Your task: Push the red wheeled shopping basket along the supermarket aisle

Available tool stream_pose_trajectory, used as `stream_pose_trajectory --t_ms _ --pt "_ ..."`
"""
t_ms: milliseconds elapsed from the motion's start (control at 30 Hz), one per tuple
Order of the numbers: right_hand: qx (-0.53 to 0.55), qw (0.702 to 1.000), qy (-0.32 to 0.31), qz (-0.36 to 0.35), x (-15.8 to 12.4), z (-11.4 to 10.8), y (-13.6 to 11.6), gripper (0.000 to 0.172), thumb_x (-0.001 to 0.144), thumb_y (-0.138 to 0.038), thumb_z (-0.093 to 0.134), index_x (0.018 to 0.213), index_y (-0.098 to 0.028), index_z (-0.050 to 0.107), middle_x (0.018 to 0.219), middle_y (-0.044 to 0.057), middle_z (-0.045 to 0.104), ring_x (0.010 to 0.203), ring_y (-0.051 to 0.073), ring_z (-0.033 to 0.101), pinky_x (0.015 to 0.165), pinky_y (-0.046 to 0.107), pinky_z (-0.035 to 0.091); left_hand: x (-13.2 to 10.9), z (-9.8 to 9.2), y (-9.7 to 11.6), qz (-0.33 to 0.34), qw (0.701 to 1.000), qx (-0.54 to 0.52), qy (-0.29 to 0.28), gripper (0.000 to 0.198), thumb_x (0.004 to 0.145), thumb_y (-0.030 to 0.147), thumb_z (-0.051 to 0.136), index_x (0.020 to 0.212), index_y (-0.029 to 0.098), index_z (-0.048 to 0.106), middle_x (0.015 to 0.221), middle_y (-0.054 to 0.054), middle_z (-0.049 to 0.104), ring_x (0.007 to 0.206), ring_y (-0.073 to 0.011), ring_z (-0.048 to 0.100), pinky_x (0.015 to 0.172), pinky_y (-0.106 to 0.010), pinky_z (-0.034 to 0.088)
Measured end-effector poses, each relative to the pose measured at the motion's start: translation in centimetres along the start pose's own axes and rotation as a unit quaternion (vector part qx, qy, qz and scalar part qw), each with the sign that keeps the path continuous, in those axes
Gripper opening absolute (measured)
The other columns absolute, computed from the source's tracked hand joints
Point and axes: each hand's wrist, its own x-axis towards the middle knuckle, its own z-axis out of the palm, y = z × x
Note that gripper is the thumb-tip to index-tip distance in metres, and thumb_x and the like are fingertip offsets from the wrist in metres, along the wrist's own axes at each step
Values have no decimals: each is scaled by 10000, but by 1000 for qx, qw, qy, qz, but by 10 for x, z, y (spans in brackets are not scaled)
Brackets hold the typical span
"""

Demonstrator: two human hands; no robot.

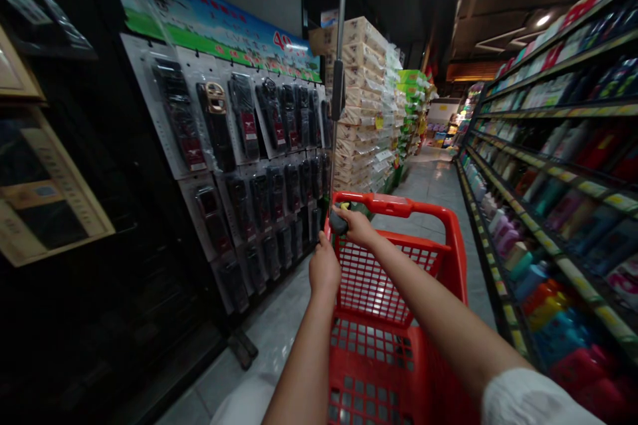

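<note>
A thin metal pole [343,6] with a dark grey plastic sleeve [337,89] stands almost upright at the left side of a red shopping cart [456,246]. My right hand [357,224] is closed around the pole's lower part, by a rounded grey piece [337,221] with a bit of yellow. Just below it, my left hand [323,267] is closed in line with the pole, thumb up, against the cart's left rim. Its fingers are mostly hidden, as is the pole's lower end. Inside the cart, the red grid basket [373,279] shows no goods.
On the left, a rack of packaged belts [244,116] hangs under a printed banner [214,13]. Stacked cartons [359,99] stand ahead of it. Shelves of bottles [558,192] line the right side. A grey tiled aisle [433,179] runs forward between them.
</note>
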Motion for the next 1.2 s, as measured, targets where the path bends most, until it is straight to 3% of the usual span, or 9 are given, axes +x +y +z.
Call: stream_pose_trajectory --t_ms 100,267,533,667,867,933,1000,1133,1200 --pt "-4 999 -17 -42 -14 -9 -9 586 713 -69 582 1288 -180 554 1191 94 640 1115 230 578 929 306 440 -3 -3 2 -19 999 -30 1 395 939 159 321 1315 65 396 1087 -203 654 926 -226 678 715 -280 481" --pt "-76 993 37 -86 -26 -10 -24 455 803 -150 593 1255 -211 593 1215 121 569 1114 239 503 954 367 408 -6 -5 1 -15 996 -81 19 284 941 144 309 1092 97 545 1041 -184 677 927 -225 676 726 -281 476" --pt "-136 974 -48 -172 -23 -23 -33 343 880 -245 562 1217 -241 626 1081 90 596 979 206 509 882 331 410 -7 -4 -5 3 994 -106 24 266 897 114 424 1127 137 556 1037 -132 691 983 -205 659 768 -253 457" --pt "-192 975 -41 -100 -16 -29 -37 310 941 -266 452 1172 -237 658 1068 100 594 960 209 517 843 326 415 -6 -2 -6 3 994 -103 22 282 873 105 460 1143 114 541 1072 -148 676 978 -211 657 773 -261 462" --pt "-94 983 -67 -141 -20 -28 -38 382 804 -186 611 1177 -257 650 1093 69 601 988 204 559 873 298 427 -9 -4 -8 16 995 -96 27 324 887 51 345 1145 97 536 1071 -165 665 978 -222 659 785 -283 469" --pt "-65 990 -9 -121 -12 -45 -44 430 766 -142 605 1185 -233 644 1105 78 590 998 209 564 871 295 437 -10 -5 -8 12 995 -91 24 334 880 41 342 1155 82 528 1062 -182 662 960 -227 666 762 -284 474" --pt "-46 989 116 -77 6 -70 -55 490 764 -108 555 1244 -198 601 1151 105 562 1048 222 549 900 303 432 -10 -5 -7 5 997 -79 20 365 882 41 329 1205 52 498 1058 -201 658 941 -234 672 734 -286 479" --pt "-47 929 367 -9 63 -137 -78 559 798 -83 432 1348 -163 491 1275 140 478 1183 256 477 1013 354 368 -8 -2 -7 8 999 -33 7 581 863 26 339 1434 13 230 1129 -238 628 906 -227 676 684 -279 477" --pt "-60 904 423 15 98 -170 -86 571 812 -94 411 1378 -162 447 1291 147 457 1211 277 456 1028 400 356 -6 1 -10 8 1000 -27 0 645 865 42 365 1472 48 149 1156 -232 621 900 -205 672 676 -253 467"
